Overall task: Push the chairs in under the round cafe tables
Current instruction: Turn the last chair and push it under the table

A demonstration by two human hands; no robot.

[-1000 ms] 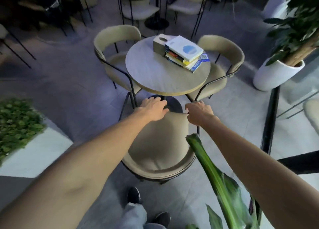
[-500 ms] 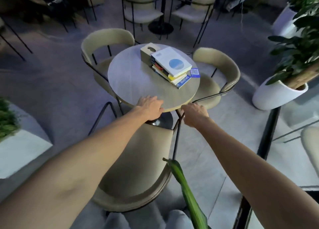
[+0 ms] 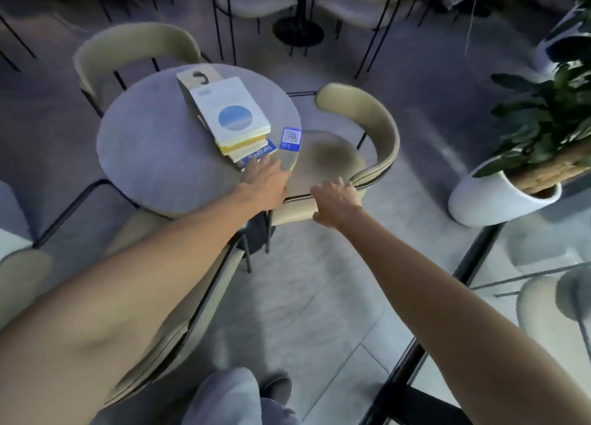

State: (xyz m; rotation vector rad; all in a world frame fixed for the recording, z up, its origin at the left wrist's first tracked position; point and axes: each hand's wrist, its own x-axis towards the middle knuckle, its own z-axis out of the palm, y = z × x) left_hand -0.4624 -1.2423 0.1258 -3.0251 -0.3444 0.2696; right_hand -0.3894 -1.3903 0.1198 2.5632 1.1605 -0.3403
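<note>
The right hand [image 3: 335,203] curls onto the near armrest of the beige padded chair [image 3: 355,143] (left hand [image 3: 267,183] open, hovering beside it), whose seat lies just ahead, half under the round grey desk [image 3: 153,149].

Both hands, left [image 3: 267,181] and right [image 3: 335,200], reach toward right-side chair [image 3: 367,120] at round table [image 3: 153,149].
</note>
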